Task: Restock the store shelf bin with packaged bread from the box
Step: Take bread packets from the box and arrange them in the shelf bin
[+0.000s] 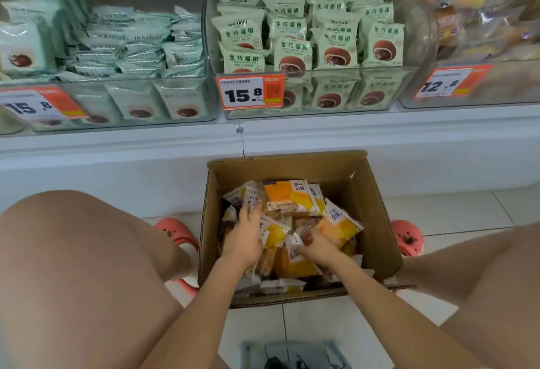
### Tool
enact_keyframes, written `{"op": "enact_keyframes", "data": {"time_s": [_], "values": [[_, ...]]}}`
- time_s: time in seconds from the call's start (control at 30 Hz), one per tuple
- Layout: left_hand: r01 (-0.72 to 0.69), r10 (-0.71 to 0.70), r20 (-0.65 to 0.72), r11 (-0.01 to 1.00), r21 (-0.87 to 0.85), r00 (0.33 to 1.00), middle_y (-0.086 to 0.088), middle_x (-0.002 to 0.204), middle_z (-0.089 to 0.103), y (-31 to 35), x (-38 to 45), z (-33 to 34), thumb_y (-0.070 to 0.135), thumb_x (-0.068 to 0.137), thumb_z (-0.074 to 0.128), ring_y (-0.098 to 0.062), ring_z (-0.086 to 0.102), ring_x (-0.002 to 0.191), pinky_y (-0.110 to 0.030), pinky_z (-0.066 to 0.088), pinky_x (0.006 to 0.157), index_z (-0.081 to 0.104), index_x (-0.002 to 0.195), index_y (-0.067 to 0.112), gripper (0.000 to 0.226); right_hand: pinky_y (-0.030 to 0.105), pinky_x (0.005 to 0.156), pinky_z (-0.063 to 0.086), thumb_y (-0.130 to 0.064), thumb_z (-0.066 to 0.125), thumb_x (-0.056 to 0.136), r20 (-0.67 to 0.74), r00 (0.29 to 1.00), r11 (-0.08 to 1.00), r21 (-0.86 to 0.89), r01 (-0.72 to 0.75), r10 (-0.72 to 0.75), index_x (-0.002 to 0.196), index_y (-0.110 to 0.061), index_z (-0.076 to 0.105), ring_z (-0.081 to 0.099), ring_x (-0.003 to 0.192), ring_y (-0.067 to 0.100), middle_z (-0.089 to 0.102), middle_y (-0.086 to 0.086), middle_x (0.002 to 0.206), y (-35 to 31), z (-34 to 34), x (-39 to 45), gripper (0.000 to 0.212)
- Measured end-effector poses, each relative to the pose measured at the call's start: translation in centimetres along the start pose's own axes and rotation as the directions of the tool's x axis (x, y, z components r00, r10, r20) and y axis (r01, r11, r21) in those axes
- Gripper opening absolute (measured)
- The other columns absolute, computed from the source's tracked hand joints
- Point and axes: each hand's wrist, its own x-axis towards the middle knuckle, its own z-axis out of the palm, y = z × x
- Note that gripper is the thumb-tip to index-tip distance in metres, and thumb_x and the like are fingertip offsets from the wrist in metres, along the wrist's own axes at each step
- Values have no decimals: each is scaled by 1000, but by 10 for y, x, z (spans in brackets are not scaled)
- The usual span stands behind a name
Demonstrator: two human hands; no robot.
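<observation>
From the head view, a brown corrugated cardboard box (377, 222) sat open on pale floor tiles (450, 208) between the person's bare knees. It was heaped with crinkly orange-and-white bread packets (287, 197), glossy and pillow-shaped. The left hand (244, 238) lay on the pile with fingers curled round a clear-edged packet at the heap's left side. The right hand (317, 244) pinched another packet (302, 235) near the middle; its fingertips were buried in wrappers.

Above, clear rigid plastic shelf bins (380, 91) held pale green packets (292, 56). The right-hand bin (467, 88) showed golden buns through blurred wrapping, its far side cut off. Orange price tags (249, 92) hung on the bin fronts. Pink clogs (407, 237) peeked out beside the box.
</observation>
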Motion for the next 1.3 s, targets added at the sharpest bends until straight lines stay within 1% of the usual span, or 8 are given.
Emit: {"op": "enact_keyframes", "data": {"time_s": [0.23,0.43,0.53,0.67,0.77,0.9,1.17,1.3], "values": [[-54,53,-63,998,-16,997,-5,152,16,-2,-6,1,13,92,54,-23,60,92,-25,45,51,10,151,23,74,25,62,41,-16,44,99,-223,962,983,-130,132,-159,95,-18,55,51,77,14,56,3,88,19,7,-4,12],[-132,92,-198,971,-199,976,-2,139,37,12,-13,-19,22,96,51,-15,58,96,-29,53,72,42,136,19,42,18,55,41,-19,41,100,-491,811,939,-41,343,-318,107,-21,57,56,71,10,60,-2,84,-2,-23,-48,17],[-54,37,-39,776,-628,999,2,127,51,29,-18,-44,36,88,65,-7,55,102,-21,47,82,48,129,23,46,17,50,35,-16,41,100,-615,676,854,8,520,-406,89,-18,53,47,54,5,55,-1,67,-19,-59,-75,16],[13,222,121,435,-900,967,-2,121,65,45,-27,-87,47,71,78,-20,62,111,-40,47,99,55,122,19,63,20,62,43,-10,42,99,-627,693,755,245,609,-356,89,-8,58,55,68,5,59,5,78,-46,-107,-100,19],[27,279,104,267,-963,955,-9,108,71,66,-33,-127,31,74,76,-25,67,100,-42,53,88,60,114,13,46,44,84,50,-18,42,100,-602,728,687,377,622,-328,92,-18,61,64,94,31,66,18,101,-76,-126,-114,20],[-67,196,-34,168,-983,980,-8,94,74,92,-32,-183,14,67,78,-19,72,81,-29,56,65,62,111,10,47,26,74,50,-20,42,100,-611,644,664,245,706,-460,94,-34,55,63,83,19,66,12,101,-130,-159,-140,20],[-425,145,-410,494,-758,900,-3,91,74,115,-29,-338,34,48,83,-23,72,85,-35,57,77,68,93,28,48,43,86,54,-17,56,91,-766,7,319,-259,912,-642,93,-34,48,68,93,17,66,12,102,-265,-335,-211,19],[-508,204,-480,533,-677,854,7,85,75,130,-23,-398,32,52,80,-14,72,79,-27,58,70,68,93,31,43,31,78,56,-8,62,86,-567,185,481,-433,762,-803,92,-23,59,67,75,16,68,17,91,-347,-412,-207,17]]}}
